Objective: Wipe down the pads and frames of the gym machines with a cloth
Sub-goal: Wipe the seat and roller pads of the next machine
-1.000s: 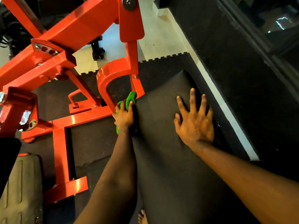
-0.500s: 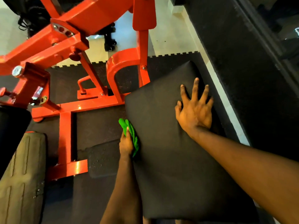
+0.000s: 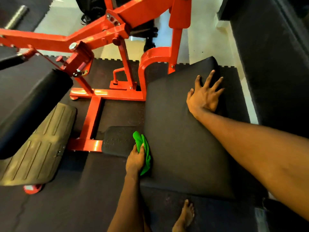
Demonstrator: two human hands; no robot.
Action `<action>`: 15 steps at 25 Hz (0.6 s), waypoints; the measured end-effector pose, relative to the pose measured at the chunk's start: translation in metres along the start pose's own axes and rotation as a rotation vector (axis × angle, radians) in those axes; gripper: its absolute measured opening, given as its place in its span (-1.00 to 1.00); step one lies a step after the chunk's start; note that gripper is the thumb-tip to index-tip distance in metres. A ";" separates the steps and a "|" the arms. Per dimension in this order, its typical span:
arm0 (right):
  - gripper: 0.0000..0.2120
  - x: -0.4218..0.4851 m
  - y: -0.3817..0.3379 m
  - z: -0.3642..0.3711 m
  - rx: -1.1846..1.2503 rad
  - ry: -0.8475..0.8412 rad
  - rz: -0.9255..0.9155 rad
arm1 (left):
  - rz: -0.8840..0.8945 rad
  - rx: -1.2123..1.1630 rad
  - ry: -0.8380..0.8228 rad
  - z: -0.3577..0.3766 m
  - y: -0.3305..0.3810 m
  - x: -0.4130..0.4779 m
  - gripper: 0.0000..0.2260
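Cloth (image 3: 139,141): green, bunched up, pressed right against the left edge of the big black pad, at about 8 o'clock on it.
Left hand (image 3: 134,160): reaching up from 6 o'clock, fingers curled round the cloth, gripping it tight and holding it to the pad's side.
Right hand (image 3: 204,97): in from 4 o'clock, palm flat on the pad's top, fingers spread wide and straight, up near the pad's 1 o'clock corner; holding nothing.
Pad (image 3: 180,148): wide, black, smooth, filling the middle and right of the view, far corner pointing to 12 o'clock.
Frame (image 3: 96,113): bright orange steel, bars crossing from 9 o'clock to 12 o'clock, a curved bracket meeting the pad's far-left edge, base rails flat on the floor.
Roller (image 3: 33,101): fat black cushion on the frame, out at 9 o'clock.
Footplate (image 3: 36,148): tan, ribbed, tilted, at 8 o'clock below the roller.
Floor mat (image 3: 66,206): dark rubber under the whole machine, jigsaw edge showing at 12 o'clock.
Foot (image 3: 186,215): bare, on the mat at 6 o'clock, just beside the pad's near edge.
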State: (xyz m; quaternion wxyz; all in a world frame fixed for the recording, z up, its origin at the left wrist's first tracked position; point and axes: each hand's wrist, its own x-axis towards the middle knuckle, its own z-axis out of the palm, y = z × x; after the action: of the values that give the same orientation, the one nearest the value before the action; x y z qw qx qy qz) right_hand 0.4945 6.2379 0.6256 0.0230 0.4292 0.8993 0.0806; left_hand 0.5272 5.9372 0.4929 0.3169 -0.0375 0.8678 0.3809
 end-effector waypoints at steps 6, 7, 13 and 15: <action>-0.40 -0.067 0.023 -0.010 0.082 0.005 -0.318 | -0.082 0.153 0.213 0.027 -0.023 -0.098 -0.48; -0.41 -0.081 0.030 -0.008 0.130 -0.010 -0.350 | -0.050 0.179 0.236 0.031 -0.023 -0.113 -0.50; -0.74 -0.139 0.097 -0.013 1.074 0.036 -0.134 | 0.331 0.085 0.157 0.030 0.014 -0.161 -0.48; -0.83 -0.162 0.126 -0.016 1.293 0.047 0.064 | 0.497 0.043 0.103 0.030 0.053 -0.181 -0.38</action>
State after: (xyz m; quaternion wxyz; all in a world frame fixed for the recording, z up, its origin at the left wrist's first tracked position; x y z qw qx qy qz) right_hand 0.6918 6.1887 0.6576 -0.2621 0.3813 0.7534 -0.4671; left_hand 0.6712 5.9632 0.6161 0.1695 0.1646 0.8732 0.4263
